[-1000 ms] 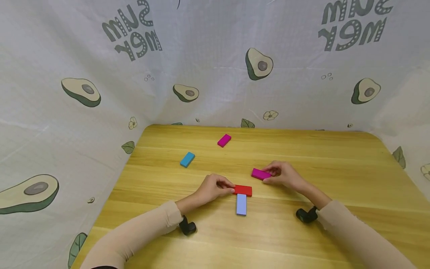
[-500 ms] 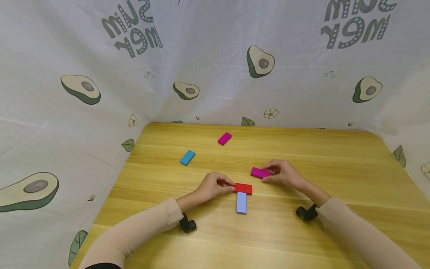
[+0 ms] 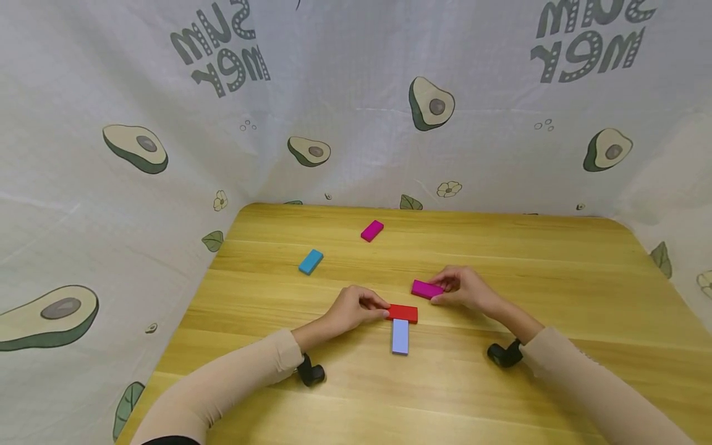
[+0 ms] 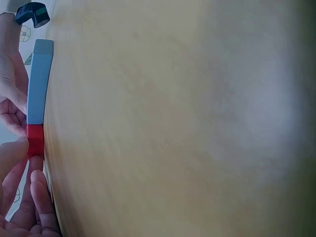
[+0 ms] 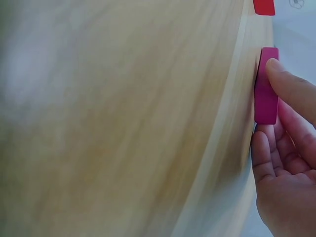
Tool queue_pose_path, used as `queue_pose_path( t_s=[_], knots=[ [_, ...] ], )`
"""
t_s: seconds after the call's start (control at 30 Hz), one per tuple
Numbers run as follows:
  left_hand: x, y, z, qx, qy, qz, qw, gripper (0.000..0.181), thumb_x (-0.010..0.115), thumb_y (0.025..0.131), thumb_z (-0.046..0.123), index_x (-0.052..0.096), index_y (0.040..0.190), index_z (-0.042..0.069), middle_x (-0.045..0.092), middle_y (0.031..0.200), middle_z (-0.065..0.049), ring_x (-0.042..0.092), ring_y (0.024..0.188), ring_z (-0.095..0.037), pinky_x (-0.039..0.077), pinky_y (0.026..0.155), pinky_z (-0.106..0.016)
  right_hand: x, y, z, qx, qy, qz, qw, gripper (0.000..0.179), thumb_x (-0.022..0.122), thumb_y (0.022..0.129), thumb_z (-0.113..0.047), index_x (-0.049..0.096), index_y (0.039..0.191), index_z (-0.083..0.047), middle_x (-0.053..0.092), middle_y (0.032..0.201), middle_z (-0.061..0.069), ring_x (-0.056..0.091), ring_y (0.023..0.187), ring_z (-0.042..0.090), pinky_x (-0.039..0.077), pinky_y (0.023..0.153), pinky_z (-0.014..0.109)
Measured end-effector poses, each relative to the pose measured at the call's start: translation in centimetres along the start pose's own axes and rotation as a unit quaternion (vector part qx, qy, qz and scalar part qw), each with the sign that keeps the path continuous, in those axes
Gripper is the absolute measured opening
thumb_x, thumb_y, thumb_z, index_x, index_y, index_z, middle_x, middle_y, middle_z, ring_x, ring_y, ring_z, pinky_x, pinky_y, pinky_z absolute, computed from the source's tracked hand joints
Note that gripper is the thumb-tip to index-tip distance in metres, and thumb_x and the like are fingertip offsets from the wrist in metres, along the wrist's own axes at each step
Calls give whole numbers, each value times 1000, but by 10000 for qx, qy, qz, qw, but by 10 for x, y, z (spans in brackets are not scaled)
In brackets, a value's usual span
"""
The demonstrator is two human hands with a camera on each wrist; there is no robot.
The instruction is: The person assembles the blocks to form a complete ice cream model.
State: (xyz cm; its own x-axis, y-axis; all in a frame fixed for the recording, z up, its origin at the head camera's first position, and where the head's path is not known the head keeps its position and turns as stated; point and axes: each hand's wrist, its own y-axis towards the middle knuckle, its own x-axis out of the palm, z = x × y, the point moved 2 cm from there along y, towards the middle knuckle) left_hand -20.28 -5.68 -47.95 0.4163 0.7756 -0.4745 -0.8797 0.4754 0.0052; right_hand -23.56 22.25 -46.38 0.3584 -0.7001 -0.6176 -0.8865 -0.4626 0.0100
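My left hand (image 3: 352, 312) pinches the left end of a red block (image 3: 403, 313), which lies crosswise on the table. Against its near edge a pale lavender-blue block (image 3: 400, 337) lies lengthwise, so the two form a T. In the left wrist view the thumb (image 4: 12, 154) presses the red block (image 4: 35, 140) from one side, with fingers at its end. My right hand (image 3: 466, 289) holds a magenta block (image 3: 427, 289) by its right end, beyond and right of the red one. The right wrist view shows thumb and fingers on the magenta block (image 5: 267, 89), apart from the red block (image 5: 264, 6).
A blue block (image 3: 311, 262) lies on the left of the wooden table (image 3: 534, 266). Another magenta block (image 3: 372, 230) sits near the far edge. Behind the table hangs a white curtain (image 3: 356, 80) printed with avocados.
My right hand has shifted slightly left with the magenta block, closer to the red one. The left hand keeps its grip on the red block in place.
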Motion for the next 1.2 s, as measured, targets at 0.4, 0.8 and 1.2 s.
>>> queue_pose_path(
  t_s=[0.4, 0.8, 1.2],
  knots=[
    [1, -1, 1, -97, -58, -21, 9999, 10, 80, 87, 14, 81, 96, 12, 74, 87, 6, 59, 72, -7, 49, 65, -21, 7, 1, -1, -19, -13, -42, 10000, 33, 86, 79, -9, 74, 108, 2, 63, 91, 5, 54, 81, 21, 48, 69, 24],
    [0, -1, 4, 12, -43, 11, 10000, 9, 80, 86, 12, 81, 95, 10, 74, 86, 4, 58, 70, -4, 49, 64, -20, 7, 1, -4, -121, 310, -179, 9993, 36, 85, 79, -7, 73, 111, 5, 61, 89, 8, 53, 81, 23, 47, 67, 23],
    [2, 0, 2, -66, 28, 1, 10000, 10, 80, 86, 13, 81, 96, 12, 74, 86, 8, 58, 71, -4, 49, 64, -20, 11, 2, -6, -123, 295, -321, 9990, 33, 84, 80, -7, 74, 110, 3, 63, 94, 7, 54, 83, 24, 48, 70, 23]
  ],
)
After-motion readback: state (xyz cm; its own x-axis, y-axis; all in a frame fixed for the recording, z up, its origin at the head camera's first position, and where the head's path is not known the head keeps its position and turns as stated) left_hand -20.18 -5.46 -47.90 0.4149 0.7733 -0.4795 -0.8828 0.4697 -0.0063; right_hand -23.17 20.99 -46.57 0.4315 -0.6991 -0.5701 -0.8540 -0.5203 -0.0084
